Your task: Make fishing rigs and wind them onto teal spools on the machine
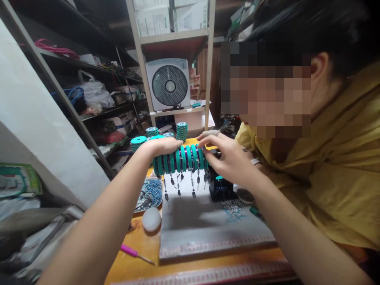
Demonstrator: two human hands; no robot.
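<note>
A row of teal line spools (184, 158), standing on edge side by side, is held up over the grey board. Short lines with dark beads and weights hang from it. My left hand (162, 147) grips the row's left part, thumb on top, its other fingers hidden behind. At the right end, my right hand (227, 156) has its thumb and fingers bent against the last spools; a pale cover wraps one finger. Just below that hand, a black device (221, 188) stands on the grey board (190, 233).
A tray of blue-and-silver small parts (152, 192), a white round lid (151, 219) and a purple-handled tool (130, 250) lie on the left. Stacked teal spools (182, 132) stand behind. White beads (233, 208) lie near a small bowl (246, 195). A person in yellow (335, 170) leans in close at right.
</note>
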